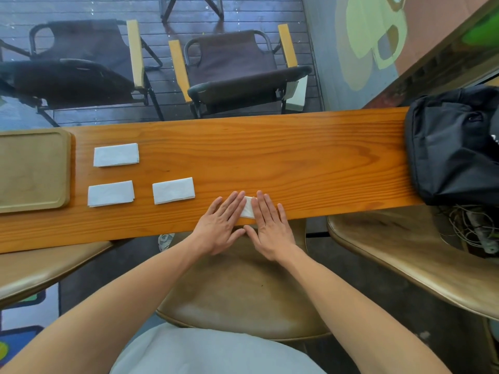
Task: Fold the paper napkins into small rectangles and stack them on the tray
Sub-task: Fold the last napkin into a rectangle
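Note:
A white paper napkin [248, 207] lies near the front edge of the wooden table [270, 157], mostly covered by my hands. My left hand [220, 225] and my right hand [270, 225] press flat on it side by side, fingers stretched out, thumbs nearly touching. Three folded white napkins lie to the left: one [173, 190] nearest my hands, one [110, 193] by the tray, one [116, 154] farther back. The brown tray [32, 168] sits at the table's left end with nothing on it.
A black bag [453, 147] rests on the table's right end. Brown stools stand below the table at left, middle and right. Two dark folding chairs stand beyond the table's far edge.

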